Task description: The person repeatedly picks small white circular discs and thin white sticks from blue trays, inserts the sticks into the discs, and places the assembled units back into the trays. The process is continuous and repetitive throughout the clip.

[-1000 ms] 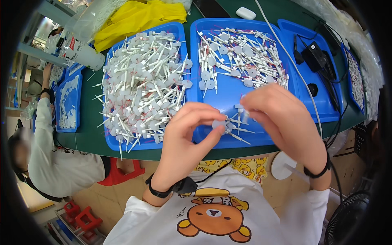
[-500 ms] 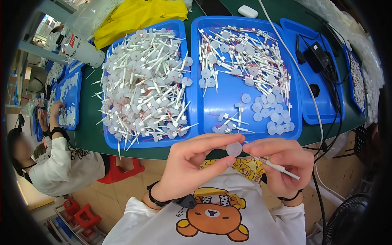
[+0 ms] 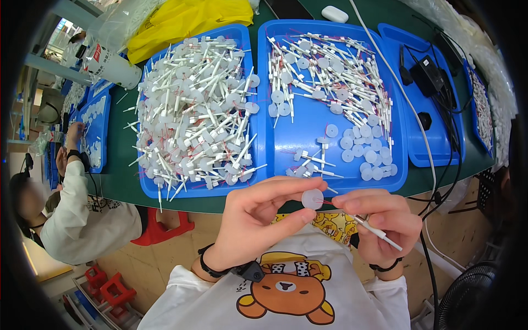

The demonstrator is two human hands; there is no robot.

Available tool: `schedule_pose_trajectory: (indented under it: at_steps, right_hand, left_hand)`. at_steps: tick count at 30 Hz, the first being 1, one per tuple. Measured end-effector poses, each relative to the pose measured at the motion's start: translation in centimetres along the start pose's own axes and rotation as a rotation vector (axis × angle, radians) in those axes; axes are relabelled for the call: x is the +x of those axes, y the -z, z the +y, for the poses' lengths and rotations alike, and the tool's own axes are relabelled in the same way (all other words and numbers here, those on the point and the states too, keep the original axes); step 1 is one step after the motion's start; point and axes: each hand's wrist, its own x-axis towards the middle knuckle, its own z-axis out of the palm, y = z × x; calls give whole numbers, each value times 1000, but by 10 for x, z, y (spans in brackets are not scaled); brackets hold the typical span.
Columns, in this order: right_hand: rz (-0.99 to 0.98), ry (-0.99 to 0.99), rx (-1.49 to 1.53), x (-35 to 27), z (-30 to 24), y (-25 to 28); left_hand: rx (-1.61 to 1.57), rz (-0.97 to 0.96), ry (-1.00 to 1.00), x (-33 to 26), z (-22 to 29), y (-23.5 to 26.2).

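Between the thumb and fingertips of my left hand (image 3: 245, 220), a translucent white plastic disc (image 3: 312, 199) is pinched with its flat face showing. A thin red wire (image 3: 328, 202) runs from the disc to the fingers of my right hand (image 3: 393, 217). Those fingers are closed around a slim white rod (image 3: 379, 232), whose thin end slants down to the right. Both hands are in front of the near edge of the right blue tray (image 3: 308, 138), which holds loose discs, rods and red wires. The left blue tray (image 3: 258, 132) is heaped with similar rod-and-disc pieces.
A third blue tray (image 3: 421, 146) at the right holds a black power adapter (image 3: 426, 74); a white cable (image 3: 404, 93) crosses beside it. A yellow bag (image 3: 190, 25) and a white container (image 3: 113, 69) are at the back left. Another person (image 3: 91, 220) works at the far left.
My left hand has shifted slightly left with the disc. My right fingers have changed their grip on the rod, and more red wire shows between the hands. The other person's hands have moved.
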Motion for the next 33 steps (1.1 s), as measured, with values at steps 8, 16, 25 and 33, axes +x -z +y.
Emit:
schedule_pose_trajectory:
  at_steps: [8, 16, 25, 33]
  right_hand:
    - [-23, 20, -8, -1, 0, 4]
    - [-44, 56, -124, 0, 2, 2]
    - [-46, 100, -86, -2, 5, 3]
    - [-82, 147, -104, -9, 3, -2]
  left_hand:
    - [29, -3, 4, 2, -2, -1]
    - [24, -3, 1, 2, -3, -1]
    - [38, -3, -5, 2, 0, 0]
    - [11, 18, -46, 2, -3, 0]
